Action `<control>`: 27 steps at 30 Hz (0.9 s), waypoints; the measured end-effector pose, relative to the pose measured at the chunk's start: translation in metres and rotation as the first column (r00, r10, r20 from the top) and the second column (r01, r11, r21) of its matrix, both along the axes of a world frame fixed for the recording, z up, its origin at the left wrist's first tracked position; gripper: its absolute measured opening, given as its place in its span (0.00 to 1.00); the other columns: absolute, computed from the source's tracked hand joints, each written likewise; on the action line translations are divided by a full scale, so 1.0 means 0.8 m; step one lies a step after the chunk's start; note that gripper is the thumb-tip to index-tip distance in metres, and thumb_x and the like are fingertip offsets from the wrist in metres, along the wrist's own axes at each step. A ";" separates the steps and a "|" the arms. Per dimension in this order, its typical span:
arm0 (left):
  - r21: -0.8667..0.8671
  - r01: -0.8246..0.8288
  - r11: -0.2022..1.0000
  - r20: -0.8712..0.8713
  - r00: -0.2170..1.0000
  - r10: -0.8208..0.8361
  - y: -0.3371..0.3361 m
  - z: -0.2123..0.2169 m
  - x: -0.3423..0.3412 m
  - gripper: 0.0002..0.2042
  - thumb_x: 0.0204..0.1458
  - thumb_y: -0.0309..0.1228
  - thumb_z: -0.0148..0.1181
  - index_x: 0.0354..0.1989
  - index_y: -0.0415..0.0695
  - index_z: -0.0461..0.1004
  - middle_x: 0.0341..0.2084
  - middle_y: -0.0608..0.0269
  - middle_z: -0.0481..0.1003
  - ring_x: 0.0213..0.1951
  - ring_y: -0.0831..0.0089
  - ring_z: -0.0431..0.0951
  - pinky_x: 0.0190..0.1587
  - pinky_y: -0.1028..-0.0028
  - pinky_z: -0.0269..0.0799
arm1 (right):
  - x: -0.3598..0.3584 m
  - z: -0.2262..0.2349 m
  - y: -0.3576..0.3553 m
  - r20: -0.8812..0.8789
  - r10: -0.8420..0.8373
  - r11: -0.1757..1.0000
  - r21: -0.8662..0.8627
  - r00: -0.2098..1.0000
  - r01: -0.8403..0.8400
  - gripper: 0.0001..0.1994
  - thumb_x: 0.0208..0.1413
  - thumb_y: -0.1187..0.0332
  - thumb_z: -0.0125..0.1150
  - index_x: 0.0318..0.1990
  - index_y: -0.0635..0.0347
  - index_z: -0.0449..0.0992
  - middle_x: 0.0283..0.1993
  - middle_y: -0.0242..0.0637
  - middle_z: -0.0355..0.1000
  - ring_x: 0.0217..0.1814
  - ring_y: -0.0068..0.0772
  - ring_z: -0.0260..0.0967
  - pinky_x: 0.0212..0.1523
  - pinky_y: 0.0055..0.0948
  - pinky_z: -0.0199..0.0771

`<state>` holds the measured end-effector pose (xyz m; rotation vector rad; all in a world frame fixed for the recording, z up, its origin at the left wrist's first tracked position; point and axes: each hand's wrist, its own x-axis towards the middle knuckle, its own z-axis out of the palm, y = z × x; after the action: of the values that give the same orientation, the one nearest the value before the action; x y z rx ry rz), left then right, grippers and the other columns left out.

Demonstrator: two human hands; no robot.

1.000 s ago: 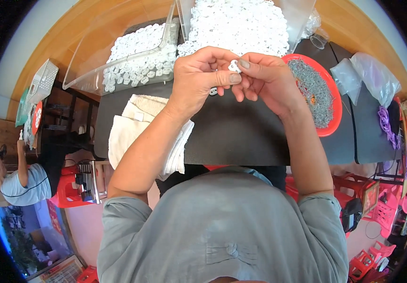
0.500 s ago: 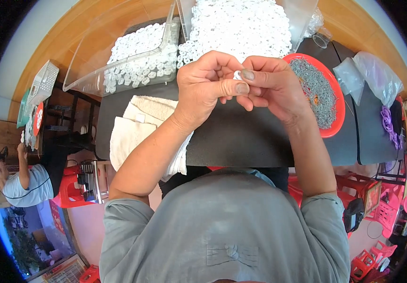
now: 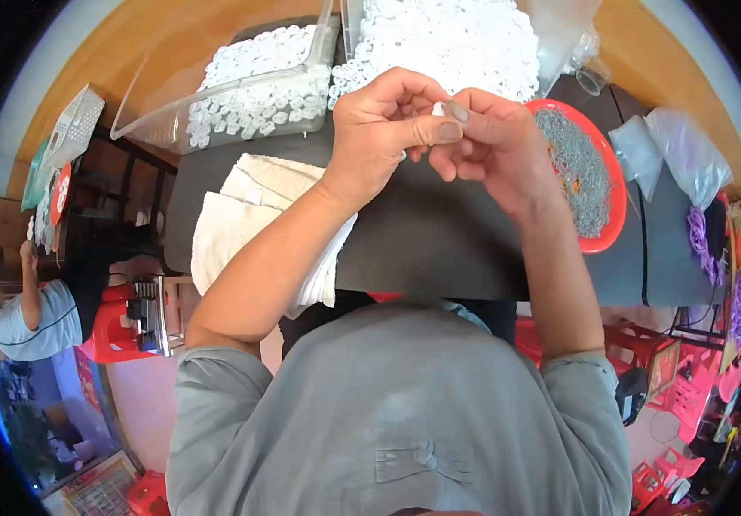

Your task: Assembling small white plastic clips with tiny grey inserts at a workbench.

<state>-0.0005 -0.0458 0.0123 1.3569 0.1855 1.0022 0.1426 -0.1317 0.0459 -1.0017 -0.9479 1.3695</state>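
A small white plastic piece [image 3: 438, 109] is pinched between the fingertips of both hands, above the far half of the dark table. My left hand [image 3: 375, 129] has its thumb laid along the near side, its other fingers curled behind. From the other side, the thumb and forefinger of my right hand [image 3: 508, 142] close on the same piece. Fingers cover most of it, so its exact kind cannot be told. Just beyond the hands is a heap of similar white pieces [image 3: 448, 47]. Right of my right hand sits a red basin [image 3: 618, 193] of thin grey metal fasteners [image 3: 581, 172].
A clear plastic bin [image 3: 143, 125] of white pieces stands at the far left. A folded cream towel [image 3: 224, 232] lies near my left forearm. Clear plastic bags [image 3: 688, 146] and purple cord [image 3: 704, 245] are at the right. Another person [image 3: 39, 318] sits far left.
Both hands have shifted a little farther from my body, still pinching the white piece. The whole view has tilted slightly.
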 end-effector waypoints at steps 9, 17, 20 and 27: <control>-0.091 -0.247 0.965 -0.350 0.915 0.201 0.022 0.008 -0.007 0.11 0.48 0.34 0.67 0.26 0.38 0.76 0.18 0.68 0.72 0.20 0.82 0.70 0.21 0.81 0.63 | -0.014 0.060 0.034 0.253 -0.253 0.917 0.372 0.934 0.148 0.07 0.58 0.69 0.55 0.31 0.63 0.72 0.24 0.31 0.68 0.27 0.23 0.69 0.25 0.23 0.62; 0.664 -0.019 0.747 -0.666 0.437 0.604 0.024 -0.005 -0.006 0.15 0.40 0.39 0.67 0.29 0.39 0.78 0.30 0.47 0.78 0.39 0.50 0.78 0.40 0.57 0.72 | -0.048 0.125 0.117 0.461 -0.207 0.963 0.249 0.863 0.098 0.05 0.52 0.72 0.60 0.35 0.65 0.75 0.24 0.36 0.72 0.22 0.25 0.69 0.23 0.22 0.67; 0.678 0.140 0.722 -0.714 0.363 0.599 0.020 -0.003 -0.010 0.16 0.40 0.39 0.68 0.30 0.39 0.77 0.28 0.49 0.77 0.36 0.52 0.77 0.39 0.59 0.70 | 0.033 0.057 0.097 0.752 -0.455 0.831 0.551 0.477 -0.077 0.04 0.53 0.73 0.59 0.33 0.65 0.75 0.24 0.37 0.71 0.21 0.26 0.69 0.21 0.22 0.67; 0.668 0.116 0.735 -0.694 0.453 0.560 0.020 -0.021 -0.005 0.14 0.40 0.30 0.64 0.36 0.39 0.76 0.33 0.47 0.77 0.41 0.51 0.77 0.42 0.59 0.71 | 0.150 -0.023 -0.062 0.984 -0.152 0.921 0.109 0.088 0.374 0.11 0.47 0.68 0.65 0.37 0.63 0.78 0.23 0.34 0.71 0.27 0.26 0.68 0.32 0.31 0.69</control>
<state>-0.0049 -0.0300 -0.0047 2.5080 0.9262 0.4617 0.2624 -0.1814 0.0275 -2.2444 -1.4831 0.2275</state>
